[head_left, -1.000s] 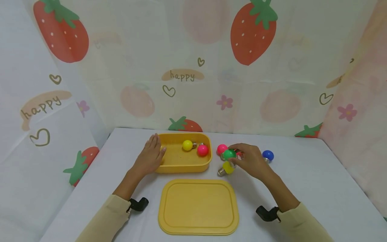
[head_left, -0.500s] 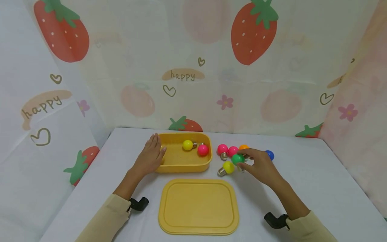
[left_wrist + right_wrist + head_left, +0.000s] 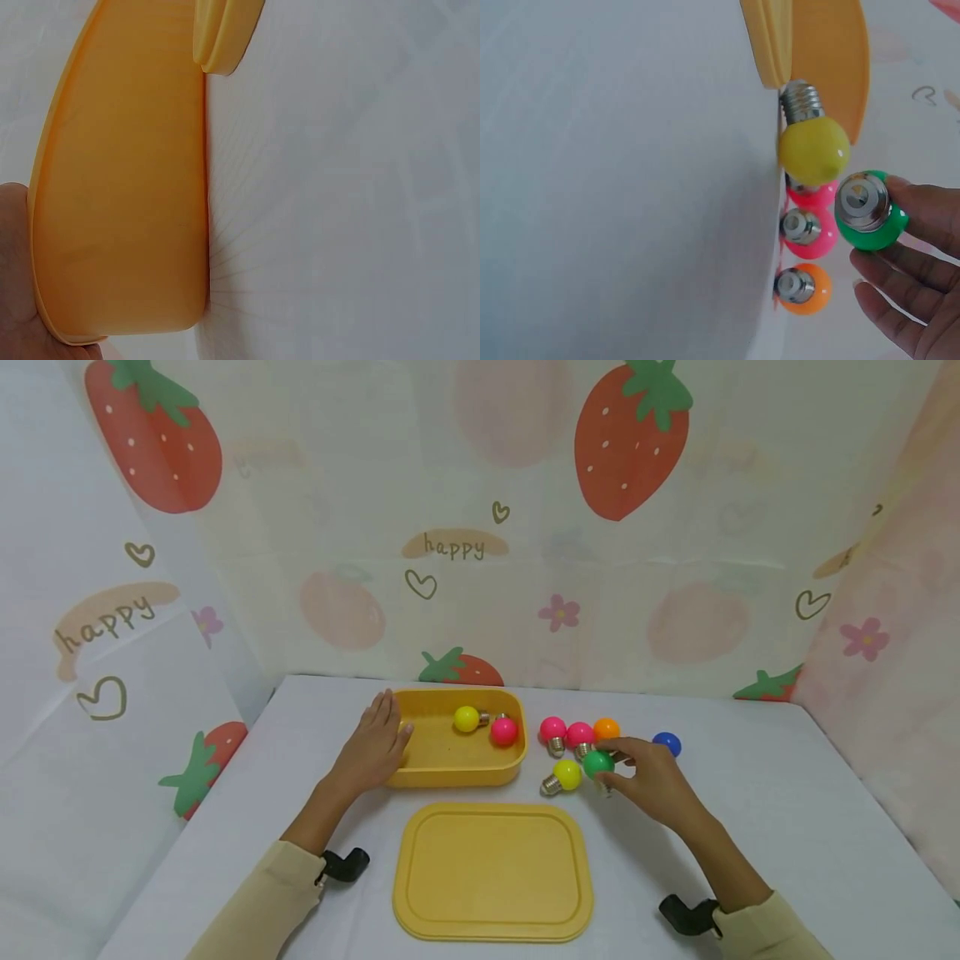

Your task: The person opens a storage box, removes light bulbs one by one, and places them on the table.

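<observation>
My right hand (image 3: 648, 777) pinches a green light bulb (image 3: 597, 765) between thumb and fingers. In the right wrist view the bulb's metal base (image 3: 862, 201) faces the camera. Just left of that hand lies a yellow bulb (image 3: 567, 774); behind it are two pink bulbs (image 3: 552, 729) and an orange bulb (image 3: 607, 728). My left hand (image 3: 372, 747) rests on the left end of a yellow box (image 3: 457, 777), fingers straight and thumb at the rim. Inside the box lie another yellow bulb (image 3: 466, 719) and a pink bulb (image 3: 504, 732).
A yellow lid (image 3: 492, 872) lies flat in front of the box. To the right, partly behind my right hand, sits a blue bulb (image 3: 667, 743). A printed cloth backdrop (image 3: 600, 610) stands behind the white table (image 3: 787, 827).
My right hand has moved right and slightly nearer with the green bulb, uncovering the orange bulb and a pink one. My left hand stays at the box.
</observation>
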A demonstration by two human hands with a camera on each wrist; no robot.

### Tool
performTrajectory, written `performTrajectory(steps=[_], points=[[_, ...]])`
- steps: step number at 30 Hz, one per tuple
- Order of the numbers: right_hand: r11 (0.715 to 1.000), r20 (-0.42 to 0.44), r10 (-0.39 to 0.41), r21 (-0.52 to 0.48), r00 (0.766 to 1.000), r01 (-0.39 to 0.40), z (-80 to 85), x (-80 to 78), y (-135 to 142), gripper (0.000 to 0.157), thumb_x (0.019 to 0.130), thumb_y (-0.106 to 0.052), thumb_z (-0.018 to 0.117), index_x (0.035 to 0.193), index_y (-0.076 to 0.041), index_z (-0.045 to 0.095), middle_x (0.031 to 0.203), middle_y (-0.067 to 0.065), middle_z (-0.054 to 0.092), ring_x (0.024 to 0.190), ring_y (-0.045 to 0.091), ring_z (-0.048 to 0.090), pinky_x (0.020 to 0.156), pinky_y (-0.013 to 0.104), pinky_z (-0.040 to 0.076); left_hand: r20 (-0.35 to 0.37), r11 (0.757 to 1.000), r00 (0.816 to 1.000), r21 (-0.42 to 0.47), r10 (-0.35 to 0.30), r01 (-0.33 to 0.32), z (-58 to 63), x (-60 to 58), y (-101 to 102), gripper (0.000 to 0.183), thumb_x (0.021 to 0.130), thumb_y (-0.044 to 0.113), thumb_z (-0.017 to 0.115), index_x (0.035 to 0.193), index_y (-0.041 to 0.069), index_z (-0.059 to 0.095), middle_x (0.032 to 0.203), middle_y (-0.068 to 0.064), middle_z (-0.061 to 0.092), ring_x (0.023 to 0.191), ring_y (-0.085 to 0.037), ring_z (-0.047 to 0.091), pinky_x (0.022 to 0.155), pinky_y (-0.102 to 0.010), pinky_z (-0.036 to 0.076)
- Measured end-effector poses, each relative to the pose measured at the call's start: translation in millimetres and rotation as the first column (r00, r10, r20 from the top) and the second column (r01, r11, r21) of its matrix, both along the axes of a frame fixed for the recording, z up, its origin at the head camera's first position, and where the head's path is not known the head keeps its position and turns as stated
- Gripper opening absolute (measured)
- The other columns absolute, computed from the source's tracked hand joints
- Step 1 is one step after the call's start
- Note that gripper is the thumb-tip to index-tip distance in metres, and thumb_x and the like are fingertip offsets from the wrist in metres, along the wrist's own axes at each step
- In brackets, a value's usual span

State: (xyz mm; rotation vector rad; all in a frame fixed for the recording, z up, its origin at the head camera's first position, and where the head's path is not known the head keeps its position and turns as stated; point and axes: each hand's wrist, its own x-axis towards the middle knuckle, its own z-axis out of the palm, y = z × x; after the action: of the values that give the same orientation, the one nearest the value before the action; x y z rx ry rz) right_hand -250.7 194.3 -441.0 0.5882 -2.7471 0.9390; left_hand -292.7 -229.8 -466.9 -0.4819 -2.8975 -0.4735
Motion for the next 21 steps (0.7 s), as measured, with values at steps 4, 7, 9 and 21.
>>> performTrajectory(steps=[4,7,9,21], points=[[1.0,0.011,-0.005,-0.011,1.0,0.005,-1.9,-0.3,2,0.044,0.082,-0.008,0.085,0.122,0.0,0.07,0.114,0.012,0.074,0.098,0.028,0.071,0.088,0.052,0.058,0.005,1.0,1.0,0.0,0.002,-0.002,-0.2,0.1,0,0.066,0.112,0.031,0.032,0.152,-0.019,0.016,0.163,-0.033,0.009,0.153,-0.044,0.007,0.123,-0.055,0.011],[1.0,0.019,-0.001,-0.019,1.0,0.001,-4.7,-1.0,4,0.043,0.083,-0.008,0.085,0.123,0.0,0.071,0.116,0.013,0.074,0.098,0.028,0.072,0.088,0.052,0.057,0.012,1.0,1.0,0.002,0.003,-0.003,0.6,1.0,0,0.066,0.112,0.031,0.032,0.152,-0.019,0.016,0.164,-0.032,0.008,0.153,-0.044,0.006,0.123,-0.055,0.01],[1.0,0.024,0.004,-0.026,1.0,-0.003,-6.5,-1.3,5,0.043,0.083,-0.008,0.084,0.124,0.0,0.07,0.116,0.013,0.073,0.098,0.028,0.072,0.088,0.052,0.057,0.018,1.0,1.0,0.003,0.002,-0.002,0.8,1.3,0,0.066,0.112,0.031,0.031,0.153,-0.019,0.015,0.164,-0.032,0.008,0.154,-0.044,0.006,0.123,-0.055,0.01],[0.999,0.095,-0.035,-0.002,0.995,0.036,-14.2,-5.9,7,0.041,0.085,-0.01,0.083,0.124,-0.002,0.071,0.12,0.014,0.072,0.099,0.029,0.072,0.086,0.046,0.059,0.013,1.0,1.0,0.002,0.004,-0.004,4.3,3.0,1,0.066,0.112,0.031,0.031,0.152,-0.019,0.017,0.163,-0.033,0.01,0.153,-0.045,0.008,0.123,-0.055,0.011]])
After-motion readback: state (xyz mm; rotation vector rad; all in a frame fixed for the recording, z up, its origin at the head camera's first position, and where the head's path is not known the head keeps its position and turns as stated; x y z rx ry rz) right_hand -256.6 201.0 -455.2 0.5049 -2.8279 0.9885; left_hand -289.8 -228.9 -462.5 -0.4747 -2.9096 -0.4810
